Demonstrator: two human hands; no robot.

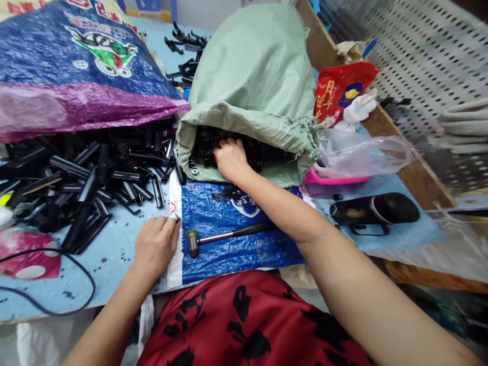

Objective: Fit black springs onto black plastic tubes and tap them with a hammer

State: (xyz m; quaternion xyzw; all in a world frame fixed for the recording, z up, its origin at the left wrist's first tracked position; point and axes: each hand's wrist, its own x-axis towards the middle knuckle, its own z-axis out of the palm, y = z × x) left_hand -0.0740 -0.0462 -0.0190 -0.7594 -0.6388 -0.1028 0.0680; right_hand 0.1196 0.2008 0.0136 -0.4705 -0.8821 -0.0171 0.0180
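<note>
Inside the green sack [251,66], we have our right hand [232,158] among small black parts [264,146], our left hand [156,243] resting on the blue table [119,238], though we cannot tell whether either grips anything.

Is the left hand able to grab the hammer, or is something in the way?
Probably yes: the left hand lies beside the head of the hammer, and nothing seems to stand between them. In this view, the right arm crosses only the handle's far end, so the head side looks free.
</note>
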